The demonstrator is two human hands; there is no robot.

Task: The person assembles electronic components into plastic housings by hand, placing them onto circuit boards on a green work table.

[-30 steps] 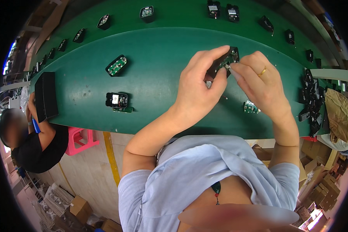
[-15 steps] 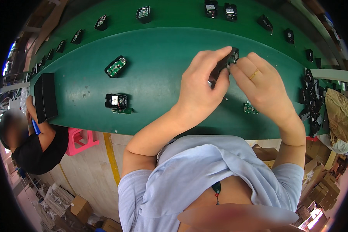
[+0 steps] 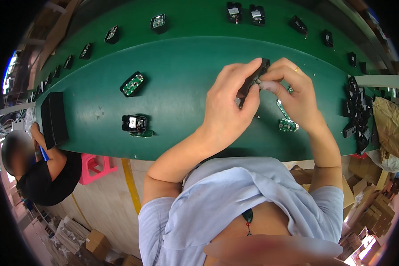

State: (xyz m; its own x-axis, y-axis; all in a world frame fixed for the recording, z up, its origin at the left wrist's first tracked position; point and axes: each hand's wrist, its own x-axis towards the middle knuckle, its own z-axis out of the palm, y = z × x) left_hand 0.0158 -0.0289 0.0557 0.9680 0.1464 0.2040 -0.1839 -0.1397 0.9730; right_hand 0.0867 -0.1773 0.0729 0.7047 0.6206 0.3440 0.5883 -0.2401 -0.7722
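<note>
My left hand (image 3: 229, 99) is wrapped round a black plastic housing (image 3: 264, 65), tilted up over the table. My right hand (image 3: 292, 91) has thumb and forefinger pinched together at the housing's open side; whatever lies between the fingertips is too small and hidden to make out. Under the right hand lie green circuit boards (image 3: 288, 125), partly covered by it. To the left on the table sits a black housing with a green board (image 3: 133, 83) in it. Nearer me is an open black housing (image 3: 129, 122) with a pale square part inside, and a green board (image 3: 143, 133) beside it.
Along the far green strip (image 3: 199, 26) stand several black housings (image 3: 158, 22). A heap of black housings (image 3: 358, 108) lies at the right end, beside brown paper (image 3: 387, 128). At left are a black box (image 3: 53, 119), a pink stool (image 3: 95, 168) and a seated person (image 3: 46, 177).
My right hand has turned and shifted slightly down and left, its thumb now against the housing. More of the boards beneath it shows. The left hand keeps its hold; the view has shifted slightly.
</note>
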